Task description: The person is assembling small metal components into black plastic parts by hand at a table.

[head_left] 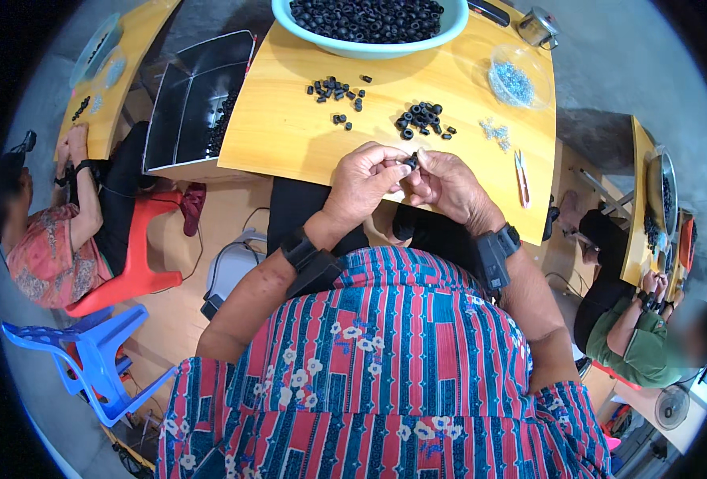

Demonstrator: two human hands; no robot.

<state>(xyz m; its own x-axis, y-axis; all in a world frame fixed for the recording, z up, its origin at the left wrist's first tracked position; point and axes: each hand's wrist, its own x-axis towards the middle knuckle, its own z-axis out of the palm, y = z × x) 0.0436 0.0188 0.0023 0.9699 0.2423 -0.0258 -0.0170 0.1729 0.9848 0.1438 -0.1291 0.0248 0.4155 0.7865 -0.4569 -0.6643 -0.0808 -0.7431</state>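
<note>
Both hands meet at the near edge of the yellow table (277,120), close to my body. A small black part (412,160), perhaps plastic or rubber, is pinched between their fingertips; the fingers partly cover it. My left hand (361,180) grips it from the left, and my right hand (450,185) grips it from the right with thumb and forefinger. Just beyond them lies a pile of black ring-shaped pieces (422,118). Farther left are small black cylindrical pieces (333,89), a few set apart from the rest.
A light blue basin (369,53) full of black parts stands at the back. On the right are a clear bowl (546,89), small clear pieces (495,132), thread snips (522,179) and a metal mug (535,29). A black-lined box (184,104) adjoins the table's left. People sit at both sides.
</note>
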